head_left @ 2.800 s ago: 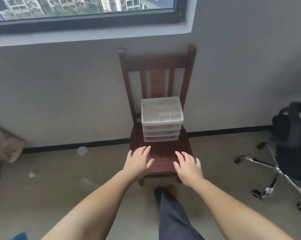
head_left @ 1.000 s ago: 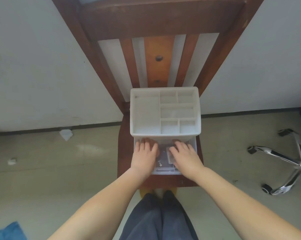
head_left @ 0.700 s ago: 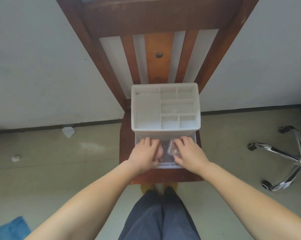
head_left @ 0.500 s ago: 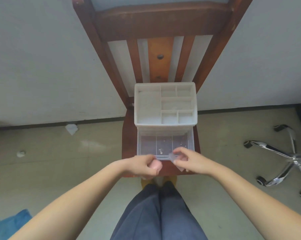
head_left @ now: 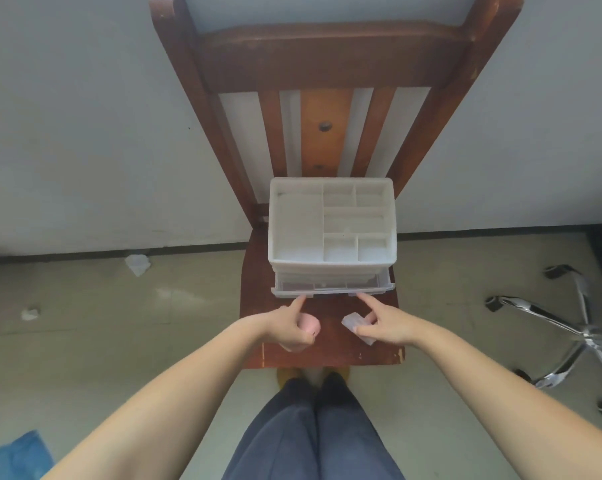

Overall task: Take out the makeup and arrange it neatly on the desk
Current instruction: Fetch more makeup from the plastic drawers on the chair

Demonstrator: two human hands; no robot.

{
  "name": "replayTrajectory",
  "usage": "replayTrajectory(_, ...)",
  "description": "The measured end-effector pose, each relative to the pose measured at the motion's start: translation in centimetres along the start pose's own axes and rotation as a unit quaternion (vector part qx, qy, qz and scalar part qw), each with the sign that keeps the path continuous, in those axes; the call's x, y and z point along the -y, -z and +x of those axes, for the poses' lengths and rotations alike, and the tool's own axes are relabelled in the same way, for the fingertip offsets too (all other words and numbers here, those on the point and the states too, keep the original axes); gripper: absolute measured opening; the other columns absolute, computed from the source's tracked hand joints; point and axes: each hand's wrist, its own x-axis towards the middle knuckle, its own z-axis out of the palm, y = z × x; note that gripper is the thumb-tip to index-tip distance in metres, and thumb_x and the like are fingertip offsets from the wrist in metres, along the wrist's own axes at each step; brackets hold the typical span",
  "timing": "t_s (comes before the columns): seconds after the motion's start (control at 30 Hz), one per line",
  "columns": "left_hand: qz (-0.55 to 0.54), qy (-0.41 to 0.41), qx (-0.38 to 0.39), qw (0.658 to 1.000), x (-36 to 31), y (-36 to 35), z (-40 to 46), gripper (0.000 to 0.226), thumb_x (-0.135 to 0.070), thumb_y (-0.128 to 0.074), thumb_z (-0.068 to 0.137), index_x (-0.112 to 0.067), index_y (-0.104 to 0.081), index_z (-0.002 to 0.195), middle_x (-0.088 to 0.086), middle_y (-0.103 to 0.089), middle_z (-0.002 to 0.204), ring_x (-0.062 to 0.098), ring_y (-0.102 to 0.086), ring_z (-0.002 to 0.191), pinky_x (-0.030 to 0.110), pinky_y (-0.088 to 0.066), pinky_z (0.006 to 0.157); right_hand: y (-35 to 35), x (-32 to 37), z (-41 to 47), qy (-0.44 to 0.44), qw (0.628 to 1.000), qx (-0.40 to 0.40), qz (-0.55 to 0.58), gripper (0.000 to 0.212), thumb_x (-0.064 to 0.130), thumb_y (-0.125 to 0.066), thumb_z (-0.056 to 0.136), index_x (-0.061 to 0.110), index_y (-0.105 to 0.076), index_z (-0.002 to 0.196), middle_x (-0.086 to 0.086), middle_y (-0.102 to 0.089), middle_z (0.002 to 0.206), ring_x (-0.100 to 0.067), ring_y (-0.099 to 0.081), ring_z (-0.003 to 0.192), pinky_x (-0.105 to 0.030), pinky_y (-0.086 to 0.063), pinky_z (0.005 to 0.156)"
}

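A white plastic makeup organizer (head_left: 332,223) with empty top compartments stands on the seat of a dark wooden chair (head_left: 322,327). Its clear bottom drawer (head_left: 332,288) sticks out only slightly. My left hand (head_left: 290,326) grips a pink rounded makeup item (head_left: 309,323), and its index finger touches the drawer's front edge. My right hand (head_left: 384,322) holds a small clear plastic case (head_left: 354,323), with the index finger stretched to the drawer front as well.
The chair backs onto a grey wall. A chrome office-chair base (head_left: 576,337) stands on the floor at the right. Crumpled paper scraps (head_left: 137,264) lie on the floor at the left, and something blue (head_left: 14,459) is at the bottom left corner.
Both hands lifted items out of the open drawer and drew back. The drawer, pulled far out half a second ago, now sits nearly shut with both index fingers against its front.
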Motion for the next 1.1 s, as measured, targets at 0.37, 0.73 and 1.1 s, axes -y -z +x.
replayTrajectory(0.37, 0.072, -0.010, -0.118, 0.990, -1.4, 3.0, -1.2, 0.092, -0.036, -0.059, 0.075, -0.024, -0.008, 0.150, 0.011, -0.034, 0.137, 0.028, -0.048, 0.116, 0.037, -0.044, 0.099, 2.2, 3.9, 0.1, 0.031, 0.991, -0.086, -0.101, 0.071, 0.036, -0.058, 0.084, 0.016, -0.028, 0.145, -0.010, -0.047, 0.137, -0.025, -0.049, 0.121, -0.031, -0.042, 0.097)
replayTrajectory(0.73, -0.010, 0.053, -0.393, 0.918, 3.3, -1.0, -13.7, 0.081, -0.032, -0.063, 0.077, -0.018, -0.022, 0.146, 0.011, -0.032, 0.138, 0.029, -0.035, 0.126, 0.040, -0.040, 0.101, 1.0, 14.2, -3.2, 0.355, 0.846, -0.137, -0.374, 0.040, 0.035, -0.057, 0.088, 0.015, -0.050, 0.122, -0.005, -0.049, 0.125, -0.026, -0.044, 0.119, -0.036, -0.043, 0.092)
replayTrajectory(1.1, -0.260, 0.254, -0.538, 0.760, 6.8, -21.3, -23.4, 0.079, -0.036, -0.062, 0.082, -0.023, -0.020, 0.147, 0.005, -0.028, 0.143, 0.026, -0.032, 0.130, 0.037, -0.040, 0.098, -10.9, 20.1, -8.5, 0.549, 0.612, -0.012, -0.569, 0.040, 0.024, -0.048, 0.090, 0.012, -0.044, 0.128, -0.005, -0.047, 0.127, -0.030, -0.044, 0.113, -0.036, -0.046, 0.086)
